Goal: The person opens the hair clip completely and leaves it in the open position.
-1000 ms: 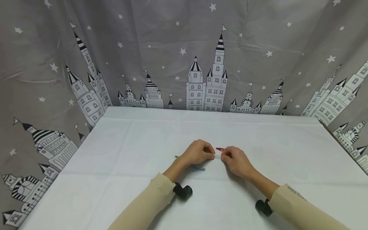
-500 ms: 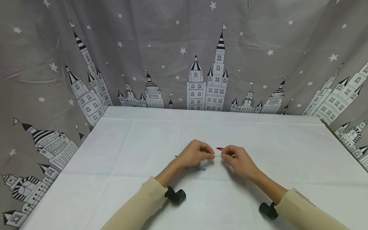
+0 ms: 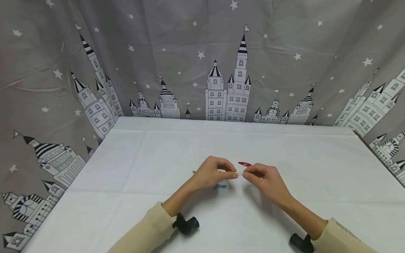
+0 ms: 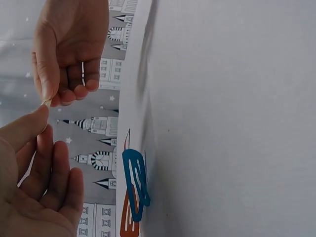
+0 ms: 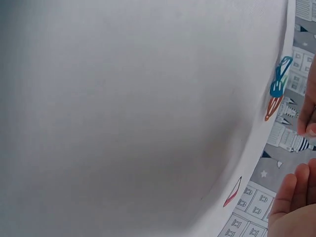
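Note:
In the head view my left hand (image 3: pixel 212 174) and right hand (image 3: pixel 267 180) hold a small pale, whitish hair clip (image 3: pixel 240 174) between them above the table. Thumb and fingertips of each pinch one end, and most of the clip is covered. The left wrist view shows the left hand (image 4: pixel 42 182) below and the right hand (image 4: pixel 71 49) above, meeting at the clip's tip (image 4: pixel 47 102). A red snap hair clip (image 3: pixel 244 164) lies just beyond the right fingers. Beneath the left hand lies a blue snap hair clip (image 3: pixel 220 186).
An orange hair clip (image 4: pixel 129 217) lies by the blue one. A green tip (image 3: pixel 194 172) pokes out left of the left wrist. The white-covered table (image 3: pixel 158 154) ends at a grey castle-print curtain (image 3: pixel 177 42). Black wrist cameras (image 3: pixel 188 225) hang under both sleeves.
Both forearms have swung outward and lower, the wrists now farther apart. Fingertips stay pinched on the pale clip, which has shifted slightly. More of the red and blue clips shows.

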Motion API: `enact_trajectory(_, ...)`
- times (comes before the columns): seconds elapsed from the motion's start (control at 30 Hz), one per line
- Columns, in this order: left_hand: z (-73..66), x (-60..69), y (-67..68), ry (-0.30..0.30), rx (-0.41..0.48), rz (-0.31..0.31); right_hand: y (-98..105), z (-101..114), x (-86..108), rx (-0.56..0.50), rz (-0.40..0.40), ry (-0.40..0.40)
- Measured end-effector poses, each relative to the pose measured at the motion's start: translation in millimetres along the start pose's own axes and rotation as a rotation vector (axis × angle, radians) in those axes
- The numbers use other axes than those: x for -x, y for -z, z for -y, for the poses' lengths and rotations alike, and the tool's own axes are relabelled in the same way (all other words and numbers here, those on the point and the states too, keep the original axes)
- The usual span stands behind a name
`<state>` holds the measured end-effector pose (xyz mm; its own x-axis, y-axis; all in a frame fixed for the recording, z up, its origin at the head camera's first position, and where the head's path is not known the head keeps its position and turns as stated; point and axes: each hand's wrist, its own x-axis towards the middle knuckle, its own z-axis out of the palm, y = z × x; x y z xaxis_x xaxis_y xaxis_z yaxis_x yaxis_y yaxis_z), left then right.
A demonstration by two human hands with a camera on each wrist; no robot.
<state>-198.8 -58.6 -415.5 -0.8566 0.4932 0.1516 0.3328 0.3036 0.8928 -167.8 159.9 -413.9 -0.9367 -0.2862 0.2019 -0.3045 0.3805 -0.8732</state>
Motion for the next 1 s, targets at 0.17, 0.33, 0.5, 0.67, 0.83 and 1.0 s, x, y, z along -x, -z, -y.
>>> enact_trajectory(0.17,-4.3,7.1,-4.8,-0.015,0.015,-0.062,-1,2,5.3,-0.049,-0.014,-0.009)
enact_trajectory(0.33,-4.1,11.6,-7.0,-0.006,0.029,-0.108,-3,4,6.8,-0.086,-0.010,0.006)
enact_trajectory(0.5,-3.8,14.3,-8.3,-0.010,0.033,-0.147,-6,4,6.5,-0.091,-0.025,0.024)
enact_trajectory(0.67,-2.7,14.7,-11.1,-0.036,0.011,-0.180,-7,3,7.0,-0.069,-0.057,0.020)
enact_trajectory(0.83,-1.7,14.8,-13.2,-0.053,0.002,-0.201,-9,3,6.9,-0.041,-0.090,0.023)
enact_trajectory(1.0,-2.0,15.9,-14.1,-0.072,0.000,-0.207,-12,1,6.7,-0.023,-0.117,0.047)
